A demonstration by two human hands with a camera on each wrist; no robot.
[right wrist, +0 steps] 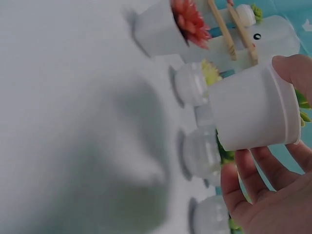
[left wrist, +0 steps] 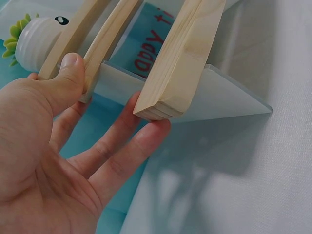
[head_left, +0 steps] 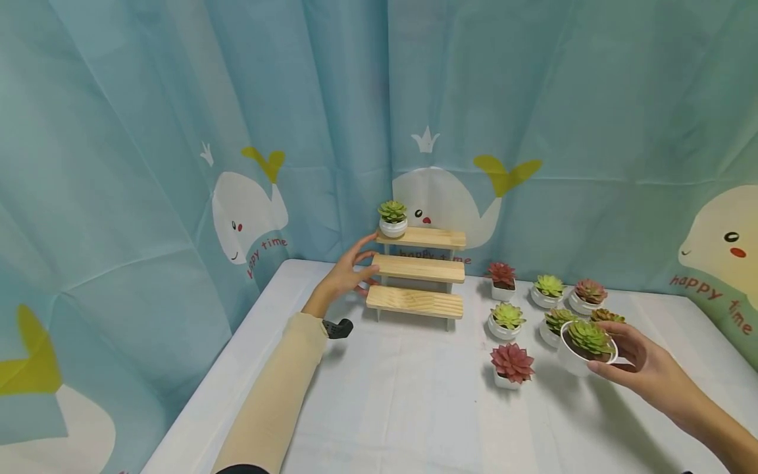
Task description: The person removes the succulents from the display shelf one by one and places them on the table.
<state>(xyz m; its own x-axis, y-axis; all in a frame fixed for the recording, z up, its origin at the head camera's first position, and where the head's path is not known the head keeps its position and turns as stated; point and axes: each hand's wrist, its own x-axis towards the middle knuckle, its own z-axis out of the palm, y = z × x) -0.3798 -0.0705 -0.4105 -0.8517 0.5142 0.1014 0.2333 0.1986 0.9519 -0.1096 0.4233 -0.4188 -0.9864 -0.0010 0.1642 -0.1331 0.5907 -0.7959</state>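
My left hand (head_left: 362, 268) reaches to the left end of a three-step wooden shelf (head_left: 422, 268). Its thumb presses on the end of one plank and its nearly straight fingers (left wrist: 127, 146) touch the end of the lowest plank (left wrist: 178, 68). A green succulent in a round white pot (head_left: 393, 220) stands on the left end of the top step, also seen in the left wrist view (left wrist: 33, 43). My right hand (head_left: 636, 361) grips a white pot with a green succulent (head_left: 587, 345) at the right, lifted off the table; the pot's side (right wrist: 256, 109) shows between thumb and fingers.
Several potted succulents stand on the white table (head_left: 403, 395) to the right of the shelf, among them a red one (head_left: 512, 366), a green one (head_left: 506, 320) and another red one (head_left: 502, 279). A whale-print curtain (head_left: 177, 164) hangs close behind and to the left.
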